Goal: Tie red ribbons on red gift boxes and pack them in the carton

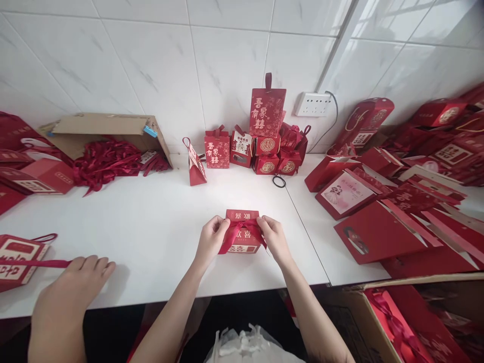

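A small red gift box (242, 215) with white and gold characters rests on the white table in front of me. Across its top runs a dark red ribbon (246, 223), knotted in the middle, with tails hanging down the near face. My left hand (210, 239) pinches the ribbon at the box's left edge between thumb and fingers. At the right edge, my right hand (275, 238) pinches its other side the same way. The ribbon parts inside my fingertips are hidden.
At left, another person's hand (85, 280) holds a ribbon over a red box (18, 259). A cardboard box (102, 123) holds red ribbons (108, 161). Finished-looking boxes (267, 111) stand by the wall. Red bags (381, 229) crowd the right, above an open carton (359, 322).
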{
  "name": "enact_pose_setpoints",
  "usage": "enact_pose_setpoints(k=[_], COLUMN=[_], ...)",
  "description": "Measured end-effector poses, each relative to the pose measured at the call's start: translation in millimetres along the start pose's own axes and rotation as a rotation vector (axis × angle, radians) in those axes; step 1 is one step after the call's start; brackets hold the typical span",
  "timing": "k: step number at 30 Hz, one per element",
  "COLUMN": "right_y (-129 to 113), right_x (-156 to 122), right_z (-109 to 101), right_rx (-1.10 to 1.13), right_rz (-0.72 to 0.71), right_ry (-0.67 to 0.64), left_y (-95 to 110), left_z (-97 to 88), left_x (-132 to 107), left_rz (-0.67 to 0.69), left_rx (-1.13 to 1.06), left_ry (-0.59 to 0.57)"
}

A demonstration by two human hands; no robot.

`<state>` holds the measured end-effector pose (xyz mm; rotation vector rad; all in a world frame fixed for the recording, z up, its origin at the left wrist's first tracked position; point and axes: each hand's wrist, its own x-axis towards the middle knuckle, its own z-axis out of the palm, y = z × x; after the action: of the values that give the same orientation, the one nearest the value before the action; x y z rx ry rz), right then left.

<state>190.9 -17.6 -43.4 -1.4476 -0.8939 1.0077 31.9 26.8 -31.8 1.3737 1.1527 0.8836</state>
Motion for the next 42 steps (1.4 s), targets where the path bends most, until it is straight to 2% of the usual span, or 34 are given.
enact_pose_setpoints(k=[4, 12, 17, 20, 22, 24, 26, 28, 30, 32, 34, 37, 42], right_y=[3.6, 7.4, 6.3, 4.5, 5.6, 8.9, 12.5, 13.6, 9.7, 0.5, -12.0, -29.5, -42.2], right_x=[-0.3, -2.2, -0.9, -0.9, -1.4, -2.7, -5.4, -9.7, -15.1, -21.0, -26.9, -36.2, -54.3], right_z=[2.4, 8.5, -4.1, -23.9, -34.6, -38.2, -34.9, -28.5, -24.0, -24.1, -28.5, -38.7, -53.3], right_rx=[0.160, 0.308, 0.106, -0.063, -0.212, -0.342, -0.443, -0.500, -0.528, -0.550, -0.573, -0.609, -0.608], right_rz=[0.042, 0.019, -0.006, -0.125, -0.261, -0.363, -0.432, -0.534, -0.678, -0.868, -1.048, -1.180, -1.153], right_ry=[0.017, 0.040, 0.028, -0.003, -0.120, -0.296, -0.383, -0.333, -0.203, -0.018, 0.176, 0.322, 0.380], left_y=[-5.1, -14.4, -8.5, 0.1, 3.9, 4.9, 4.7, 6.0, 11.8, 22.8, 37.5, 59.4, 78.5], left_z=[1.3, 5.4, 4.0, 0.0, -1.2, 0.1, 3.9, 9.0, 14.6, 20.5, 26.0, 32.7, 43.6], left_x=[-0.1, 0.2, 2.6, 3.8, 4.2, 3.5, 0.5, -6.1, -16.3, -28.8, -41.3, -55.4, -68.3], left_rz=[0.047, 0.038, -0.008, -0.033, -0.017, 0.037, 0.159, 0.404, 0.787, 1.174, 1.410, 1.493, 1.531], left_rx=[-0.011, -0.030, -0.043, -0.033, -0.011, 0.042, 0.122, 0.215, 0.307, 0.403, 0.485, 0.522, 0.438], left_ry=[-0.034, 0.025, -0.032, -0.102, -0.119, -0.089, 0.035, 0.182, 0.250, 0.213, 0.166, 0.152, 0.127])
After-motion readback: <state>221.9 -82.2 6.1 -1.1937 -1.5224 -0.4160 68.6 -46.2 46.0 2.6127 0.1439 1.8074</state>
